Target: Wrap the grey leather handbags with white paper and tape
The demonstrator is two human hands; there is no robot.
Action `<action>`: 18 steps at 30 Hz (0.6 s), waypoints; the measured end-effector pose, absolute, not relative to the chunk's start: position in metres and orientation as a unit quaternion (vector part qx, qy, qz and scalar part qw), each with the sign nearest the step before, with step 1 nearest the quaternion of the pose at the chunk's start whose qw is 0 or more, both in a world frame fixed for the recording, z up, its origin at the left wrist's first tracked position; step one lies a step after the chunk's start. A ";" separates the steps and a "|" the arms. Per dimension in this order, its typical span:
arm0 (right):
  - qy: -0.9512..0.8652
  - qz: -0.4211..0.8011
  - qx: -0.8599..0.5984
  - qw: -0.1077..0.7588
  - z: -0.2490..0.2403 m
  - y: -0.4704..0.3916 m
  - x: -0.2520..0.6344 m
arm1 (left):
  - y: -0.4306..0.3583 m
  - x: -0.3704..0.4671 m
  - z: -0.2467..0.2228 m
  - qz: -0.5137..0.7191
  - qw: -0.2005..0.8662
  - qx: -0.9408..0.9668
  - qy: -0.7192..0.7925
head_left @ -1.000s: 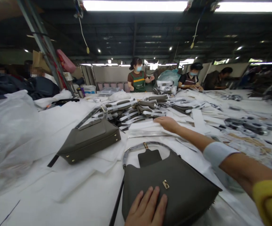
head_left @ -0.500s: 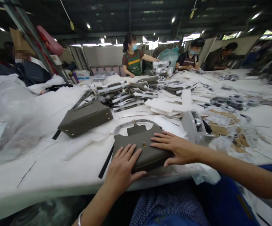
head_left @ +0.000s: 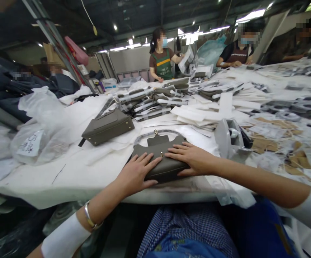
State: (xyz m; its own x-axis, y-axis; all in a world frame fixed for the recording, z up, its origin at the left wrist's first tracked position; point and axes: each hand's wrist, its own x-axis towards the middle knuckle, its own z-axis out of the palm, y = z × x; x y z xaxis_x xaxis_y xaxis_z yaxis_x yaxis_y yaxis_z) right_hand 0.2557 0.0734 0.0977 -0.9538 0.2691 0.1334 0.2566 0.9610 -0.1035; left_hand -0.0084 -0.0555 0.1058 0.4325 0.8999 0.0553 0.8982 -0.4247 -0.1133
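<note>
A dark olive-grey handbag (head_left: 168,168) lies on the white-covered table in front of me, its wrapped handle and a clasp tab (head_left: 158,140) pointing away. My left hand (head_left: 136,173) rests on the bag's left part, fingers spread. On the right part, close to the small gold lock, my right hand (head_left: 189,157) lies flat with fingers stretched out. A second handbag (head_left: 108,129) of the same colour lies on its side to the left, its base with small metal feet turned toward me.
Wrapped bag handles (head_left: 155,104) are piled behind the bags, beside stacked white sheets (head_left: 201,113). A grey tape dispenser (head_left: 226,138) stands to the right, near tan tags (head_left: 268,145). Plastic bags (head_left: 47,132) lie left. A co-worker (head_left: 163,59) in a green apron stands across the table.
The view has shifted and tilted. My right hand has slid slightly left toward the lock, while both hands stay on the bag. The co-worker across the table has lifted a pale wrapped item.
</note>
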 end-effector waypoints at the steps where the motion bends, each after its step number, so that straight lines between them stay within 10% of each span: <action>1: -0.987 0.037 -0.135 0.075 0.092 0.075 0.255 | -0.053 -0.008 0.103 0.013 0.063 -0.846 -0.529; 18: -0.979 0.073 -0.158 0.109 0.036 0.064 0.263 | -0.070 0.009 0.043 -0.094 0.037 -0.816 -0.569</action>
State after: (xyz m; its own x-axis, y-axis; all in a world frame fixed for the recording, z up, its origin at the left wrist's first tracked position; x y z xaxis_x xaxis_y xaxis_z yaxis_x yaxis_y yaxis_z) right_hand 0.2626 0.0640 0.0355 -0.9263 0.3253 0.1899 0.2937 0.9394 -0.1766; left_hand 0.0087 -0.0701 0.0426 0.3351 0.9216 0.1960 0.9357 -0.3500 0.0457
